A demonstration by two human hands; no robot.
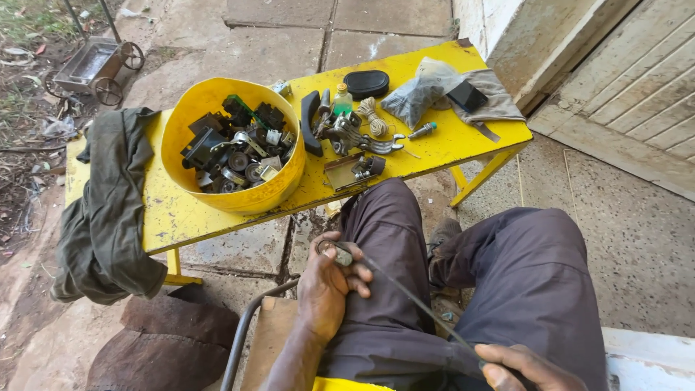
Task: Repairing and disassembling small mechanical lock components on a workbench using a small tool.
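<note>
Nearest the lens, the right hand (521,366) sat at the bottom edge, fingers curled shut over the near end of a thin dark cable (413,297), though the frame cut off part of that grip. From those fingers the cable ran up and left across my lap to the left hand (329,286), whose fingers were closed around a small metal fitting (337,253) at the cable's far end, thumb on top. I judged the cable light and springy, stiff enough to hold a straight line between the two grips, likely slick if oily, and prone to kink if bent sharply; the fitting looked the firmest place to take hold, with the second grip well back along the run, as shown. Beyond the left fingers stood a yellow bench (174,217), well apart from them, carrying a yellow bowl (279,185) of dark metal parts, a green cloth (108,210) draped over its left end, a clear bag (420,94) and a coil of cord (373,116).
</note>
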